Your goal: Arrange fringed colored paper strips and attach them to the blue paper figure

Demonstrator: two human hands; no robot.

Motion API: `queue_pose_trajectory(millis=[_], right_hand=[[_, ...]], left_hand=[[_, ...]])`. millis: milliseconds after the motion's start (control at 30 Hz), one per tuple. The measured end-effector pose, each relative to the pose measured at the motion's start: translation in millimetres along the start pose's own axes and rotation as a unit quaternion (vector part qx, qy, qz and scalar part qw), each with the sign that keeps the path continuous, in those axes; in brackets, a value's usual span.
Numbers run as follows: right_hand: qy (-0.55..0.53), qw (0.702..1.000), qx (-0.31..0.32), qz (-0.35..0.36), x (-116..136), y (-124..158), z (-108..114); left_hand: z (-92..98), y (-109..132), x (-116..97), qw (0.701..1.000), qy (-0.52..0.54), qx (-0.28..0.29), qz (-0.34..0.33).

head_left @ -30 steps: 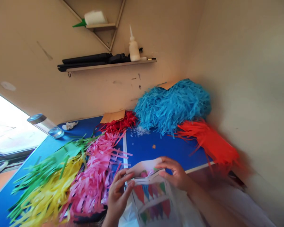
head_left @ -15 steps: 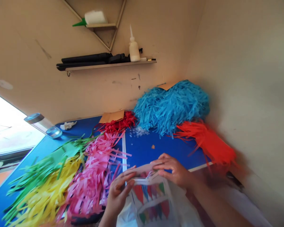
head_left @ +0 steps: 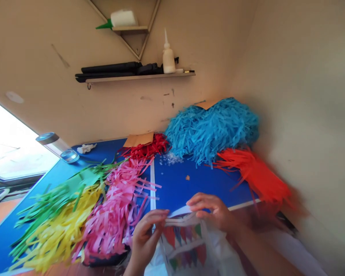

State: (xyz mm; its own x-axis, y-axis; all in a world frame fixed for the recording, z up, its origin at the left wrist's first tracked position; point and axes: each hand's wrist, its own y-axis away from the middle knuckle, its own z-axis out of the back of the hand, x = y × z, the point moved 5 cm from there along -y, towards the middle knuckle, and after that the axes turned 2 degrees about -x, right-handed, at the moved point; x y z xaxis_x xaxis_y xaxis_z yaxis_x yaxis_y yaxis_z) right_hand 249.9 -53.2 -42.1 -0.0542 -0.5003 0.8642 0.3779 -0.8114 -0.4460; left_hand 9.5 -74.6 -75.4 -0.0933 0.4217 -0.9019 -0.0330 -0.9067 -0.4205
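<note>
In front of me at the bottom of the head view is a pale plastic packet [head_left: 186, 247] with a printed picture of coloured tassels on it. My left hand [head_left: 148, 235] pinches the left end of its top edge between thumb and fingers. My right hand [head_left: 209, 209] grips the right end of that edge, fingers curled over it. A whitish flap [head_left: 180, 211] rises between the two hands. The packet's lower part runs out of view. Pink paper fringe [head_left: 115, 211] lies just left of my left hand.
Green fringe [head_left: 63, 195] and yellow fringe [head_left: 66, 230] lie on the blue table [head_left: 175, 188] at left. Blue fringe [head_left: 212, 130], red fringe [head_left: 146, 147] and orange-red fringe [head_left: 258, 176] are farther back. A clear bottle [head_left: 57, 147] leans at left. A wall shelf [head_left: 140, 78] holds a glue bottle [head_left: 169, 59].
The view has turned slightly, so the scene sits a little farther right. The top flap of the packet between my hands now looks whiter and more raised. Both hands keep their grip.
</note>
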Motion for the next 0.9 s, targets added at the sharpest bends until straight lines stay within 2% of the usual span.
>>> queue_pose_trajectory(millis=[100, 200, 333, 433, 500, 567, 733, 900], right_hand=[[0.013, 0.998, -0.029, -0.06, -2, 0, -2], [0.065, 0.993, -0.021, -0.101, -1, -2, -7], [0.096, 0.99, -0.014, -0.103, 2, -6, -10], [0.102, 0.99, -0.008, -0.095, 3, -7, -10], [0.105, 0.99, -0.009, -0.092, 2, -7, -10], [0.105, 0.991, -0.014, -0.086, 2, -7, -9], [0.091, 0.993, -0.02, -0.074, 1, -6, -8], [0.075, 0.996, -0.02, -0.053, 2, -5, -6]], left_hand=[[4.1, -1, -1, 0.996, -0.036, -0.015, 0.083], [4.4, -9, -6, 0.988, -0.082, 0.024, 0.128], [3.2, -33, -26, 0.968, -0.194, 0.119, 0.103], [-3.8, -50, -43, 0.924, -0.301, 0.226, 0.071], [-9.1, -58, -52, 0.89, -0.361, 0.276, 0.046], [-12.7, -62, -55, 0.865, -0.412, 0.285, 0.025], [-18.4, -60, -52, 0.828, -0.498, 0.258, 0.003], [-22.7, -55, -55, 0.784, -0.538, 0.31, -0.005]])
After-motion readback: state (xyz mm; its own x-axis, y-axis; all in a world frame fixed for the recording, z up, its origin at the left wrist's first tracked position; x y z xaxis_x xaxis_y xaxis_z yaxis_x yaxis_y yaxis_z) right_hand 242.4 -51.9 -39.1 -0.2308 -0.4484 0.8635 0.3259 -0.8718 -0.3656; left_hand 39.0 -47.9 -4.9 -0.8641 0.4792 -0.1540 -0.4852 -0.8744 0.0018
